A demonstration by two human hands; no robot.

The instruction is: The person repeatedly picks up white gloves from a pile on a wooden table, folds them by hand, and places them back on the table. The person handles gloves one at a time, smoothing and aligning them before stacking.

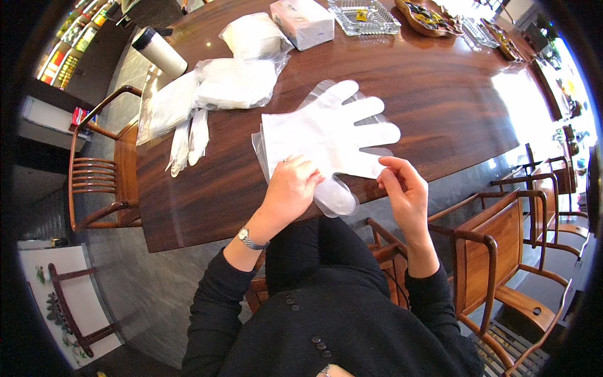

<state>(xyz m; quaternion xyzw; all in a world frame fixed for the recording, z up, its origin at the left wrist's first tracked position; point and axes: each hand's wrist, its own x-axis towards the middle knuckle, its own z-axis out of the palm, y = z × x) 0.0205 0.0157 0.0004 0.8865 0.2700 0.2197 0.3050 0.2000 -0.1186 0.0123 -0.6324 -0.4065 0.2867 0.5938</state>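
Note:
A stack of disposable plastic gloves (325,127) lies flat on the dark wooden table (447,94), cuffs to the left and fingers spread to the right. The glove on top is whiter than the clear layers beneath. My left hand (292,184), a watch on its wrist, is curled over the lower cuff edge, its thumb and fingertips pinching the film near the glove's thumb. At the lower right, my right hand (403,188) pinches the tip of a glove finger between thumb and index finger.
Clear bags of white gloves (235,85) lie at the upper left, two glove fingers (191,141) sticking out. Behind are a tumbler (160,52), a tissue box (304,23), a glass ashtray (362,19) and a wooden tray (400,5). Wooden chairs (490,264) flank the table.

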